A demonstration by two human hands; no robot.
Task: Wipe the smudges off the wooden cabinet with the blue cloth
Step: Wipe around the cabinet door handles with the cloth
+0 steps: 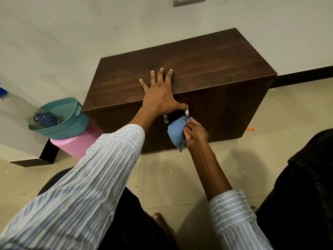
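The dark wooden cabinet point(207, 60) stands against the pale wall, its top facing me and faint dusty smudges near its middle. My left hand point(159, 92) lies flat on the top at the front edge, fingers spread, thumb hooked over the edge by the metal handle point(187, 112). My right hand point(195, 134) grips the bunched blue cloth point(175, 132) and presses it against the cabinet's front face at the handle. Part of the cloth hangs down below the hand.
Left of the cabinet a teal woven basket point(72, 127) with a dark remote in it sits on a pink bin point(81, 145). A plastic bottle point(14, 100) lies at far left. Beige tiled floor point(171, 177) lies before the cabinet; my dark-trousered legs fill the bottom.
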